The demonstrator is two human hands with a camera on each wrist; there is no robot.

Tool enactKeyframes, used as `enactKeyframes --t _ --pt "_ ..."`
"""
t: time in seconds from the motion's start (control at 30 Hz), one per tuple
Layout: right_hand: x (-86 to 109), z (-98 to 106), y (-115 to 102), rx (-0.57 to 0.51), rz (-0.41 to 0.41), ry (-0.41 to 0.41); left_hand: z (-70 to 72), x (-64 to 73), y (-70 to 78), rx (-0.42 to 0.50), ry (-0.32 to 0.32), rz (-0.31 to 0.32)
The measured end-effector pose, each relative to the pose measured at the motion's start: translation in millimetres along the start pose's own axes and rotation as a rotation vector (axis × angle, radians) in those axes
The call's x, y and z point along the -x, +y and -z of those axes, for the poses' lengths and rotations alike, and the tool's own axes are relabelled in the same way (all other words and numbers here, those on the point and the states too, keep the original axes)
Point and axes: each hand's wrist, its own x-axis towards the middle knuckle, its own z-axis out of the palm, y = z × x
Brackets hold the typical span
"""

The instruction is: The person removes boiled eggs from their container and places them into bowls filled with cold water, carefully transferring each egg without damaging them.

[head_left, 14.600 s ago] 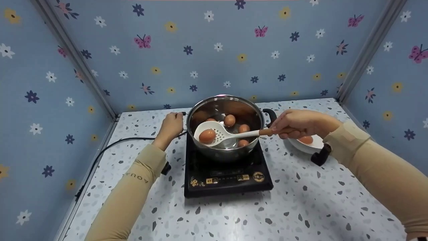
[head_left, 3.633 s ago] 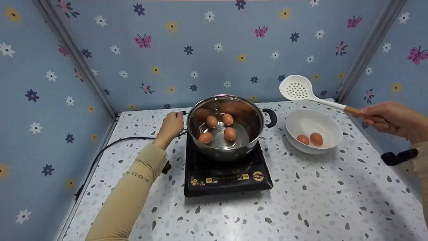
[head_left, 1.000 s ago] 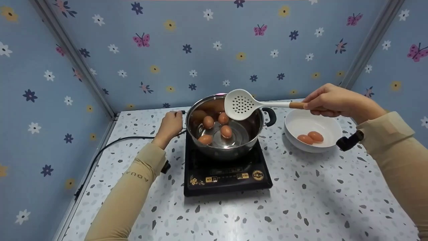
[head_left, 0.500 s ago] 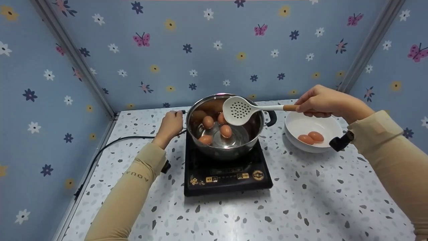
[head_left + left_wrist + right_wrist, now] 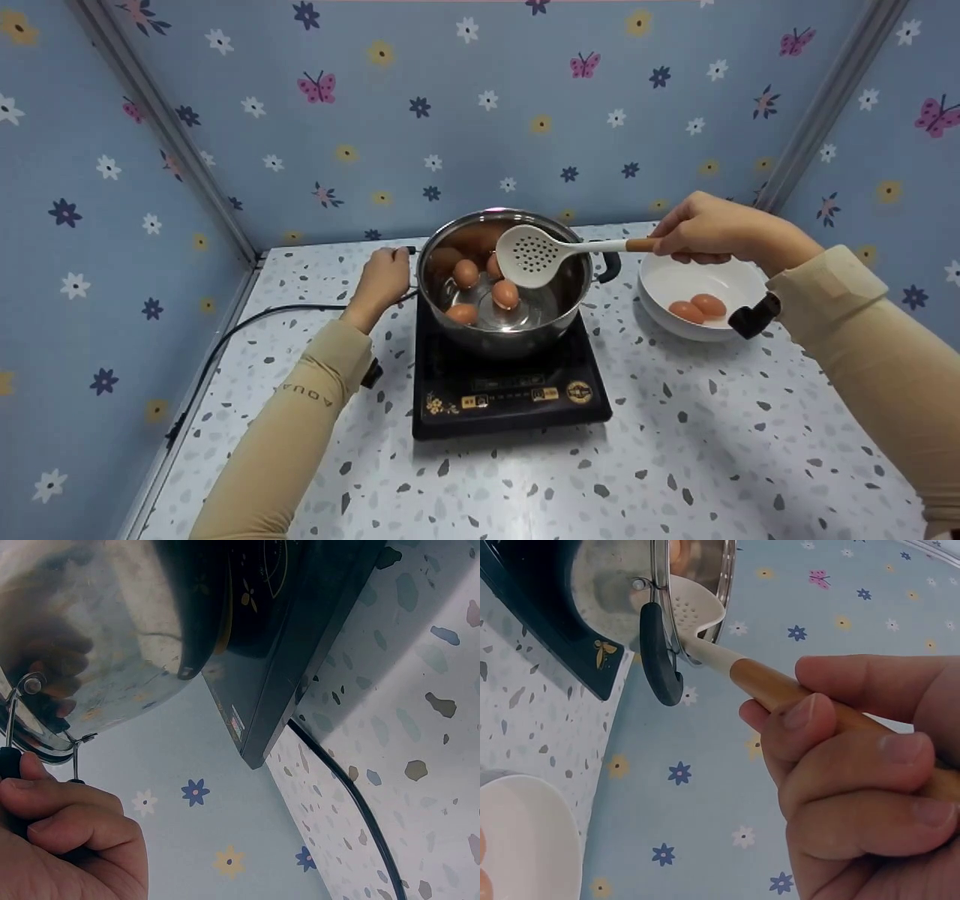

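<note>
My right hand (image 5: 705,229) grips the wooden handle of a white slotted spoon (image 5: 531,256), seen closely in the right wrist view (image 5: 780,686). The spoon's perforated bowl tilts down inside the rim of a steel pot (image 5: 499,345), over its right half, and carries nothing. Several brown eggs (image 5: 505,295) lie in the pot; one at the back is partly covered by the spoon. My left hand (image 5: 384,281) holds the pot's left handle, its fingers curled round the black grip in the left wrist view (image 5: 75,829). The pot sits on a black induction cooker (image 5: 512,412).
A white bowl (image 5: 694,274) with two brown eggs (image 5: 708,305) stands right of the pot, under my right forearm. A black cord (image 5: 277,310) runs from the cooker to the left. Flower-patterned walls (image 5: 480,142) close off the speckled table (image 5: 480,487) behind and at the sides.
Two eggs were in the bowl 3.6 seconds ago too. Since then the slotted spoon has come from above the bowl to the pot, sinking lower over the last second. My left hand has stayed put.
</note>
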Motion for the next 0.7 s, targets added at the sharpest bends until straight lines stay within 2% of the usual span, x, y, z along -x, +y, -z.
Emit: enactKeyframes --t 0.7 --pt "-12.8 -7 -15 0.033 -0.012 -0.115 -1.1 0.4 0.4 -0.03 0.013 0.01"
